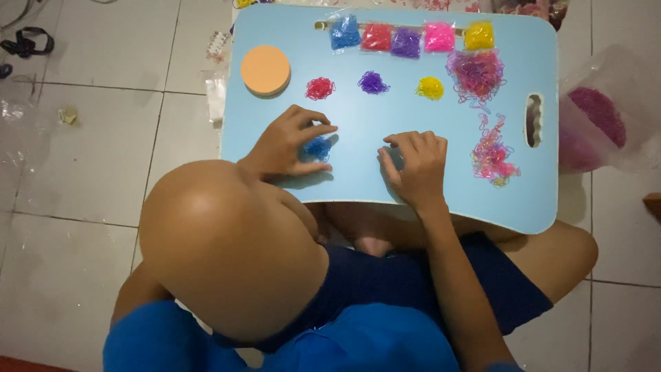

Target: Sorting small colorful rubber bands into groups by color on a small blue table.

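Four small colour piles (373, 83) sit sorted beside the mixed heap (475, 74); left hand (289, 141) pinches the blue pile (318, 147), right hand (416, 162) rests curled, holding nothing visible.

On the tabletop (385, 117) we see a row of bags (406, 38) along the far edge, three small band piles (373, 83) before it. A disc (265, 69) lies left, loose bands (490, 157) right.

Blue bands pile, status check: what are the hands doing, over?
Left hand cupped over blue bands pile. Right hand flat on light-blue tray, fingers curled, holding nothing visible. Red, purple, yellow piles apart, nothing blocking.
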